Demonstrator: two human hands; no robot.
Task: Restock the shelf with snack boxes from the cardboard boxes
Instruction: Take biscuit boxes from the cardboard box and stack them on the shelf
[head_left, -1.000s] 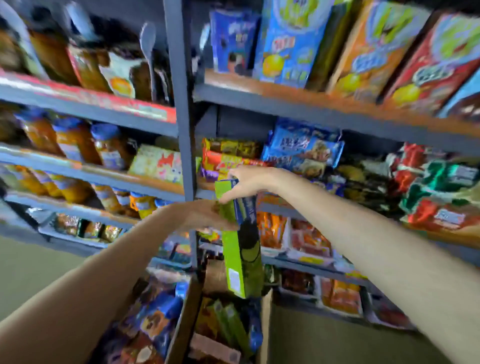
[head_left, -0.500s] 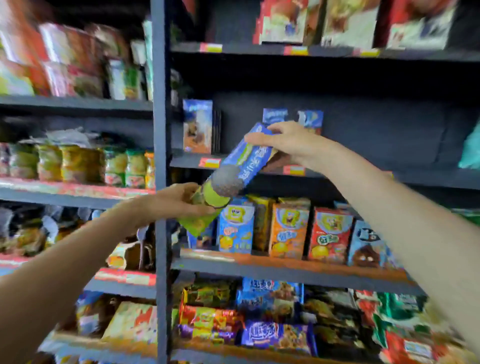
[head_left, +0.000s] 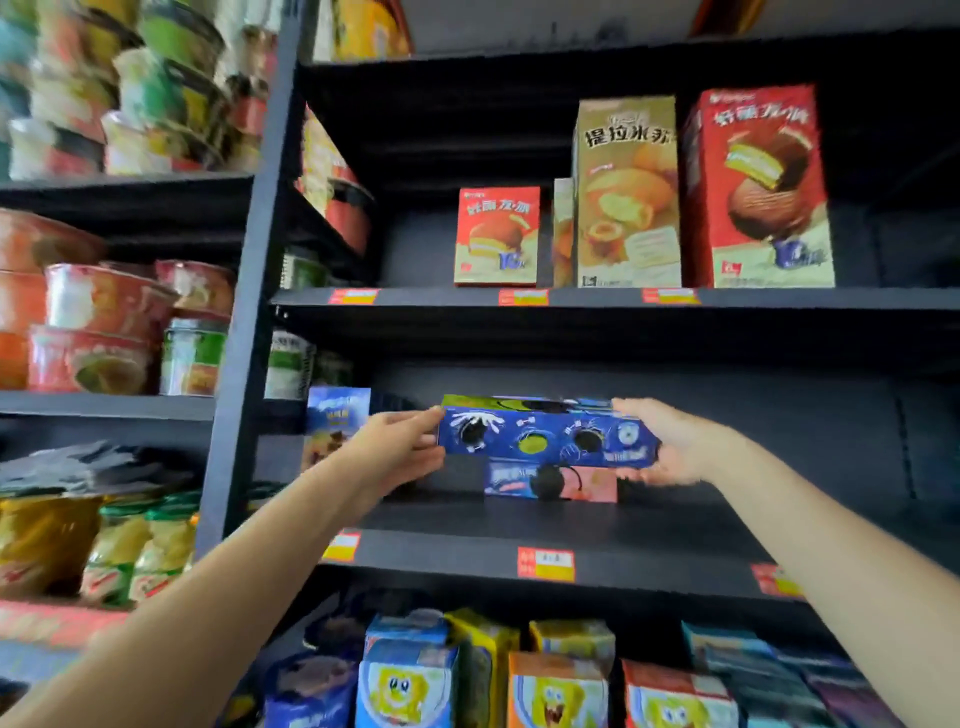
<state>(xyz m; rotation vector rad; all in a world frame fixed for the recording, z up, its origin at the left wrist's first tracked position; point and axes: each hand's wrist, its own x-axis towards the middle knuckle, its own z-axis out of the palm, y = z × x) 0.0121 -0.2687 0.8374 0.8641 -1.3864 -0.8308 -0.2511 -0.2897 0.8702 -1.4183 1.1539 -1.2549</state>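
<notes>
Held item: a blue snack box (head_left: 545, 434) with green top face, lying horizontal at centre frame, raised above the board of the middle shelf (head_left: 649, 564) and not resting on it.
Left hand (head_left: 397, 454): grips the box's left end; thumb on top edge, fingers (head_left: 421, 465) curled beneath (clamped on the box).
Right hand (head_left: 670, 447): holds the right end; fingers wrap around and behind the box, palm cupped under its corner.
Below the held item: a blue-and-pink box (head_left: 550, 480) lies flat on the same shelf, directly under the held box; whether the two touch cannot be told.
Left of centre: a blue box (head_left: 337, 421) stands upright at the shelf's left end, just beside the left hand.
Upper shelf (head_left: 779, 299): a small red pie box (head_left: 496, 236), a tall beige cake box (head_left: 626, 192) and a tall red pie box (head_left: 758, 187) stand upright in a row (labels blurred).
Bottom of frame: cartoon-printed snack cartons (head_left: 556, 686) stand in a row on the shelf below.
Left of frame: noodle cups (head_left: 98, 332) stacked in the neighbouring bay.
Shelf edges: red-and-yellow price tags (head_left: 545, 564).
</notes>
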